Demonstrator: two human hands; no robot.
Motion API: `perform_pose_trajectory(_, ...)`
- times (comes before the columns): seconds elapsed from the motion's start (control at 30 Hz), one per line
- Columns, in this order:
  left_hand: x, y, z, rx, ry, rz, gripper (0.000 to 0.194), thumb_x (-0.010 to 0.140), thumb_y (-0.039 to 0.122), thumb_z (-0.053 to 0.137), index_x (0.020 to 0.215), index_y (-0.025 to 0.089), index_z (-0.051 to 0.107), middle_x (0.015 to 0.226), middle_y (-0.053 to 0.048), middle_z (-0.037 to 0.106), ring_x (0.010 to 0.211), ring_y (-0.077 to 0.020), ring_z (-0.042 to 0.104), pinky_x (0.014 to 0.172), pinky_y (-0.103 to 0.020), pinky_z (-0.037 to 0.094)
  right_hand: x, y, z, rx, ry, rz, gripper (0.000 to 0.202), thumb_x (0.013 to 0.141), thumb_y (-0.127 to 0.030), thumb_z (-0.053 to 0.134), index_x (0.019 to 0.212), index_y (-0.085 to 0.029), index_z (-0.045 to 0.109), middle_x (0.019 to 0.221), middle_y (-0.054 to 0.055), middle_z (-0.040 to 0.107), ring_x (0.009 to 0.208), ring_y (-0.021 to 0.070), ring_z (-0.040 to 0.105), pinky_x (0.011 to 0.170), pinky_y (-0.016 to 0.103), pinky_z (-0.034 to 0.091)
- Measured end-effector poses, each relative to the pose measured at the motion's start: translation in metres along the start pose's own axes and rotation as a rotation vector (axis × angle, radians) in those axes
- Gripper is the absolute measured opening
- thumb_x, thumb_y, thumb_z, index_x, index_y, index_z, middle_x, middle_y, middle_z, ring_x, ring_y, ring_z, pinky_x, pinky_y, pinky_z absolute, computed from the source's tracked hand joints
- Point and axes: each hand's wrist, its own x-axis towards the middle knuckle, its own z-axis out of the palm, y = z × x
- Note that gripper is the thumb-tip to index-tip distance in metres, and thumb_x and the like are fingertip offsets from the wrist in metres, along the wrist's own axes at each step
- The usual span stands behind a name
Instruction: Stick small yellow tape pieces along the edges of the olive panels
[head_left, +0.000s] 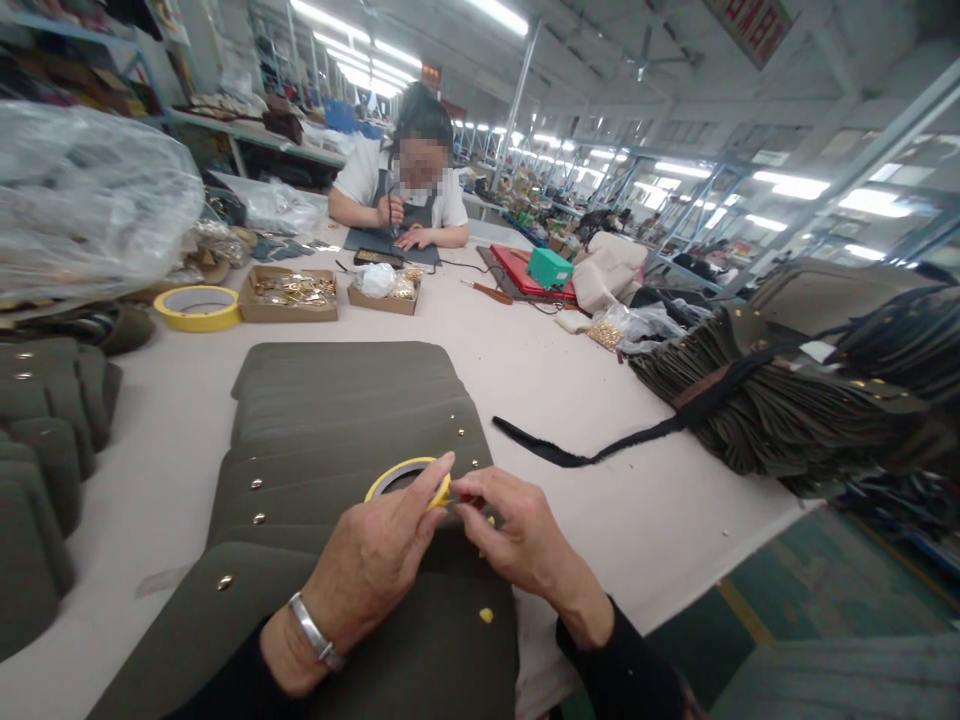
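My left hand (pixel 381 545) grips a roll of yellow tape (pixel 397 470), fingers along its near side and the thumb at its right edge. Beside it, my right hand (pixel 525 525) pinches at the roll's right edge with thumb and fingertips, where the tape's end seems to be; the exact bit in the pinch is too small to make out clearly. Both hands are above a row of overlapping dark olive panels (pixel 337 420) fitted with small gold studs (pixel 257 484). A small yellow scrap (pixel 486 615) lies on the nearest panel, with a few more by my right fingers.
Another yellow tape roll (pixel 197 309) lies near a box of gold metal parts (pixel 291 295). Opposite sits a person (pixel 409 190) working with a tool. On the right are a bundle of olive pieces (pixel 780 410) and a black strap (pixel 555 455). More panels (pixel 45 430) lie left.
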Motion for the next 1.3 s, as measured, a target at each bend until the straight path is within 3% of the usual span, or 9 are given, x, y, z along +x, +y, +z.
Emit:
perform_pose_trajectory(0.13, -0.002, 0.002, 0.002, 0.040, 0.020, 0.039, 0.046, 0.097, 0.025, 0.041, 0.141, 0.013, 0.035, 0.110, -0.009, 0.071, 0.085, -0.0164, 0.070, 0.072, -0.026, 0.055, -0.002, 0.002, 0.006, -0.097, 0.006, -0.124, 0.018, 0.086, -0.008, 0.051, 0.093, -0.019, 0.063, 0.090, 0.006, 0.068, 0.086, 0.0168, 0.062, 0.079, 0.029, 0.050)
perform_pose_trajectory(0.27, -0.002, 0.002, 0.003, 0.034, 0.013, 0.067, 0.039, 0.096, 0.020, 0.042, 0.134, 0.014, 0.042, 0.107, -0.008, 0.071, 0.084, -0.0165, 0.068, 0.075, -0.028, 0.054, -0.005, 0.005, 0.010, -0.173, 0.068, -0.193, 0.016, 0.083, -0.007, 0.051, 0.087, -0.020, 0.061, 0.080, 0.004, 0.069, 0.075, 0.0159, 0.062, 0.071, 0.027, 0.050)
perform_pose_trajectory(0.47, 0.000, 0.005, 0.004, -0.007, -0.036, 0.028, 0.018, 0.096, 0.022, 0.043, 0.103, 0.019, 0.059, 0.083, -0.002, 0.068, 0.072, -0.0156, 0.064, 0.063, -0.026, 0.050, -0.009, 0.011, 0.016, -0.197, 0.216, -0.201, 0.015, 0.076, -0.007, 0.052, 0.079, -0.018, 0.062, 0.069, 0.003, 0.067, 0.062, 0.0150, 0.062, 0.060, 0.025, 0.049)
perform_pose_trajectory(0.53, 0.002, 0.006, 0.004, 0.014, -0.047, 0.015, 0.019, 0.096, 0.021, 0.042, 0.095, 0.020, 0.060, 0.075, -0.001, 0.063, 0.067, -0.0157, 0.060, 0.058, -0.026, 0.047, -0.009, 0.009, 0.018, -0.131, 0.213, -0.066, 0.014, 0.075, -0.009, 0.054, 0.076, -0.018, 0.065, 0.066, 0.002, 0.067, 0.059, 0.0143, 0.062, 0.057, 0.025, 0.048)
perform_pose_trajectory(0.7, 0.009, 0.007, 0.003, 0.094, -0.003, 0.069, 0.021, 0.093, 0.015, 0.044, 0.081, 0.020, 0.060, 0.069, -0.001, 0.056, 0.062, -0.0157, 0.052, 0.053, -0.026, 0.039, -0.004, 0.005, 0.023, 0.332, 0.148, 0.512, 0.010, 0.077, -0.023, 0.061, 0.071, -0.016, 0.066, 0.054, -0.001, 0.063, 0.046, 0.0112, 0.058, 0.044, 0.020, 0.043)
perform_pose_trajectory(0.87, 0.008, 0.013, 0.003, 0.041, 0.094, 0.065, 0.017, 0.092, 0.011, 0.045, 0.089, 0.017, 0.060, 0.077, -0.003, 0.060, 0.070, -0.0154, 0.055, 0.061, -0.026, 0.043, 0.008, 0.031, 0.016, 0.582, 0.199, 0.789, 0.017, 0.069, -0.031, 0.069, 0.070, -0.014, 0.063, 0.049, -0.002, 0.061, 0.042, 0.0123, 0.060, 0.043, 0.021, 0.048)
perform_pose_trajectory(0.93, 0.004, 0.014, 0.008, 0.073, 0.017, 0.037, 0.016, 0.092, 0.011, 0.045, 0.091, 0.018, 0.059, 0.080, -0.003, 0.060, 0.071, -0.0165, 0.055, 0.062, -0.027, 0.044, 0.012, 0.045, 0.010, 0.582, 0.169, 0.830, 0.023, 0.067, -0.034, 0.071, 0.073, -0.013, 0.065, 0.052, -0.002, 0.063, 0.043, 0.0122, 0.061, 0.045, 0.022, 0.050)
perform_pose_trajectory(1.1, -0.001, 0.013, 0.020, 0.191, -0.323, -0.019, 0.010, 0.088, 0.012, 0.052, 0.088, 0.021, 0.058, 0.083, -0.003, 0.060, 0.075, -0.0218, 0.054, 0.064, -0.034, 0.048, 0.019, 0.061, 0.002, 0.332, 0.053, 0.758, 0.020, 0.075, -0.032, 0.066, 0.075, -0.013, 0.069, 0.058, 0.000, 0.064, 0.050, 0.0110, 0.062, 0.051, 0.021, 0.054)
perform_pose_trajectory(1.3, 0.001, 0.013, 0.020, 0.183, -0.407, -0.058, 0.009, 0.089, 0.014, 0.051, 0.089, 0.022, 0.057, 0.085, -0.003, 0.059, 0.078, -0.0227, 0.053, 0.067, -0.037, 0.048, 0.028, 0.056, 0.002, -0.058, -0.056, 0.585, 0.015, 0.079, -0.020, 0.057, 0.071, -0.017, 0.069, 0.059, -0.001, 0.065, 0.048, 0.0112, 0.061, 0.049, 0.020, 0.047)
